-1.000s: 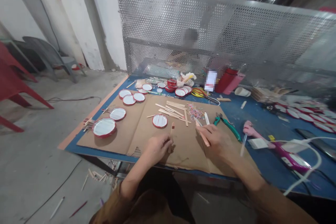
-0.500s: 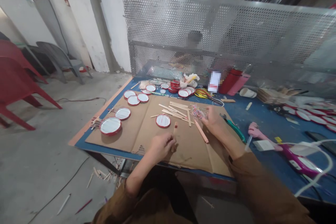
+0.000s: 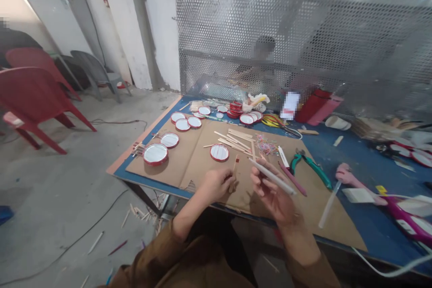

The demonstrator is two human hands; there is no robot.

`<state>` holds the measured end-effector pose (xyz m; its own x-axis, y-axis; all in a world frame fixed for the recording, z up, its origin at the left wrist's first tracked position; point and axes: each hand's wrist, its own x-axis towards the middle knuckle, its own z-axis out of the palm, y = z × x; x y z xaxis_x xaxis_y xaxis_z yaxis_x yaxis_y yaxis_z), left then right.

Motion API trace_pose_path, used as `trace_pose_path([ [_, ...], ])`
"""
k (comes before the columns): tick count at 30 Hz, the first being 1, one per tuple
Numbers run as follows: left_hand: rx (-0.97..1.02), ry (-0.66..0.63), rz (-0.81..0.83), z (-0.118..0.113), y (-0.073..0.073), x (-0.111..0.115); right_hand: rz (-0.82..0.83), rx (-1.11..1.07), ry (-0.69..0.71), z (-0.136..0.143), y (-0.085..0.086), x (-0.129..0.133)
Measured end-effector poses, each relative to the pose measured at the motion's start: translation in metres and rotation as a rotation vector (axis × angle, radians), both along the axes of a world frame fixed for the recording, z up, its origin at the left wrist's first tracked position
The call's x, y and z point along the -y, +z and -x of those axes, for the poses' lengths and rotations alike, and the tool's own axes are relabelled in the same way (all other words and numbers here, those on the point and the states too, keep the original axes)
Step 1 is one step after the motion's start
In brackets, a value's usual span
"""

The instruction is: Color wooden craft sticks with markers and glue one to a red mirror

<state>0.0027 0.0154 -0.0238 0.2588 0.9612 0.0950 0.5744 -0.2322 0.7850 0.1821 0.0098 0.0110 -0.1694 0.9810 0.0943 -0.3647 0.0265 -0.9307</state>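
Observation:
My left hand (image 3: 219,184) is closed around the lower end of a flat wooden stick (image 3: 236,164), which stands up from the fingers and has a reddish-brown mark near its top. My right hand (image 3: 275,198) holds a pale pencil (image 3: 272,176) between thumb and fingers, its dark tip pointing left toward the stick. Just beyond lie loose wooden sticks (image 3: 232,141) and a heap of coloured rubber bands (image 3: 266,145). A round red-rimmed disc (image 3: 219,152) rests on the cardboard (image 3: 189,157) ahead of my left hand.
Right of my right hand lie a mauve pencil (image 3: 293,179), green-handled pliers (image 3: 313,168) and a pink glue gun (image 3: 354,180). More red-rimmed discs (image 3: 155,154) sit at the left. A perforated metal screen (image 3: 222,27) stands behind the blue table (image 3: 324,148).
My right hand has left the rubber bands, come back toward me and now holds a pale pencil. My left hand still grips the stick. The view has turned slightly.

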Motion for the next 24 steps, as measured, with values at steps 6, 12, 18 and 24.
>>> trace_pose_path([
  [6, -0.017, -0.009, 0.004, 0.000, 0.003, 0.001, -0.099, 0.129, -0.238, 0.014, -0.017, -0.002],
  [12, 0.002, -0.019, -0.021, 0.000, 0.000, 0.001, -0.434, 0.542, -0.532, 0.026, -0.045, 0.002],
  [18, -0.032, -0.008, -0.032, 0.001, -0.001, 0.001, -0.690, 0.737, -0.538, 0.029, -0.046, 0.007],
  [24, -0.047, -0.007, -0.051, 0.001, -0.002, 0.001, -0.729, 0.799, -0.588, 0.028, -0.044, 0.004],
])
